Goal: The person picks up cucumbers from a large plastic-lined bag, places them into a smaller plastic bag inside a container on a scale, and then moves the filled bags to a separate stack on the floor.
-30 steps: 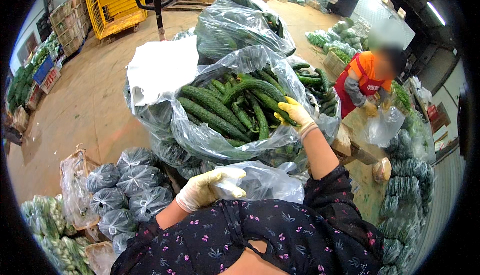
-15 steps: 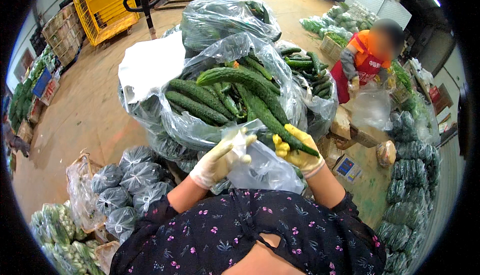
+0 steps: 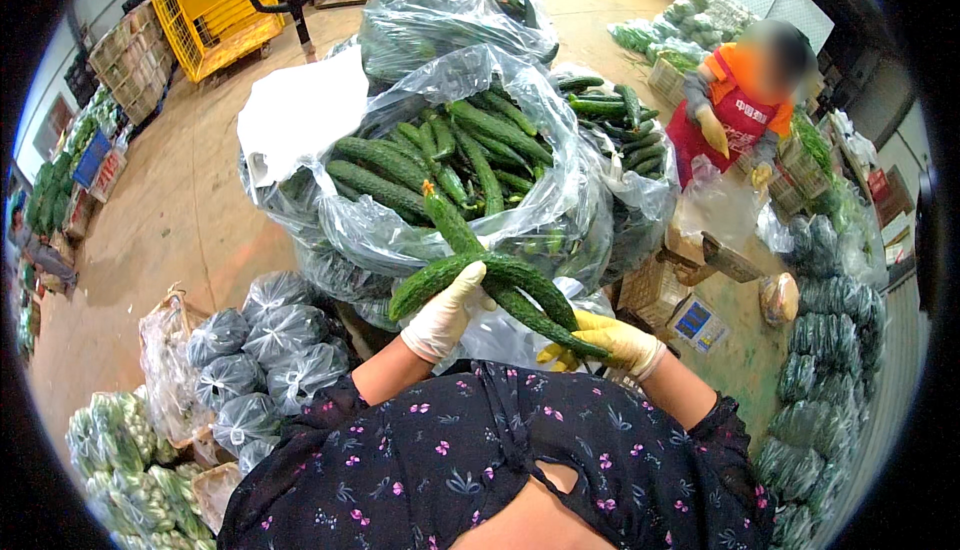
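Note:
Two long, bumpy green cucumbers cross in front of me, close to my body. One is a straighter cucumber [image 3: 452, 222] with an orange blossom at its tip; the other is a curved cucumber [image 3: 418, 290] bending leftward. My left hand [image 3: 447, 315], in a whitish glove, is closed around them near the crossing. Fingers of my right hand [image 3: 615, 340], in a yellow-stained glove, grip their lower right ends. A clear plastic bag [image 3: 497, 337] hangs beneath, between my hands; whether a hand holds it is hidden. Just beyond lies a big open plastic sack [image 3: 345, 235] full of cucumbers.
A white sheet [image 3: 305, 115] rests on the sack's left edge. More cucumber sacks [image 3: 450, 25] stand behind and right. Filled dark bags [image 3: 275, 325] are piled at left. A digital scale [image 3: 698, 322] sits at right, near a co-worker in a red apron [image 3: 725, 130].
The cucumbers have come down from over the sack toward my body. My left hand has closed on them; before, it was at the clear bag. The co-worker's hand has risen.

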The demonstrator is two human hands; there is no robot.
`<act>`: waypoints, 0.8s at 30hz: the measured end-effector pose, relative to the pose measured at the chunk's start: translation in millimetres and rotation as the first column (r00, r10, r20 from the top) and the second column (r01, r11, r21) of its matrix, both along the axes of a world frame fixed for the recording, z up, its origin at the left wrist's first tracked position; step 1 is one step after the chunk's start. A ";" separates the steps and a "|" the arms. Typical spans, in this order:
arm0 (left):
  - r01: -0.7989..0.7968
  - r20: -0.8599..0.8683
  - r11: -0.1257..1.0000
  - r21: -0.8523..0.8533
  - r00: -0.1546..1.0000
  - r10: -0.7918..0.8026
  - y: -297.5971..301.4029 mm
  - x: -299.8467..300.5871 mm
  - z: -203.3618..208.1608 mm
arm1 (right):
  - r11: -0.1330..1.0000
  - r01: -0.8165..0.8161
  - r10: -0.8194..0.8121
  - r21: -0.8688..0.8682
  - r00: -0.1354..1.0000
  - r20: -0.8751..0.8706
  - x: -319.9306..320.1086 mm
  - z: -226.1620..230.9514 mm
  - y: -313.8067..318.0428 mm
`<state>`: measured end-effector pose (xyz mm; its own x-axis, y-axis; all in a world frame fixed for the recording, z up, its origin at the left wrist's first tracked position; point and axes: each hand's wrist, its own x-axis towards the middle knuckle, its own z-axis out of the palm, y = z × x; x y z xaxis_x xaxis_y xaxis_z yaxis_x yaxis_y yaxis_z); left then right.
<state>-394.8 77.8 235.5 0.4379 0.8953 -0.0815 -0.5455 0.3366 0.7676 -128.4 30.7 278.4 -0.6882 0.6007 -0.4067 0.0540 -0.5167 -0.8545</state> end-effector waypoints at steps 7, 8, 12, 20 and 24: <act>-0.178 -0.016 0.984 0.016 0.984 0.178 9.6 12.9 22.9 | 0.938 0.107 -0.105 0.330 0.994 -0.025 -4.4 28.6 27.4; -0.174 0.010 0.985 0.015 0.985 0.174 12.1 13.5 22.6 | 0.955 0.089 -0.085 0.282 0.996 -0.027 -3.5 29.7 30.5; -0.195 -0.070 0.977 0.085 0.977 0.201 4.6 15.1 36.8 | 0.972 0.021 -0.011 0.235 0.999 -0.046 2.7 40.9 33.2; -0.095 -0.173 0.988 0.122 0.978 0.115 -8.1 34.5 61.0 | 0.794 0.108 -0.328 0.598 0.905 0.271 -39.3 -3.5 28.6; 0.032 -0.141 0.994 0.107 0.990 -0.016 -4.3 25.7 64.6 | 0.895 0.340 -0.347 0.289 0.937 -0.029 -23.8 0.7 30.8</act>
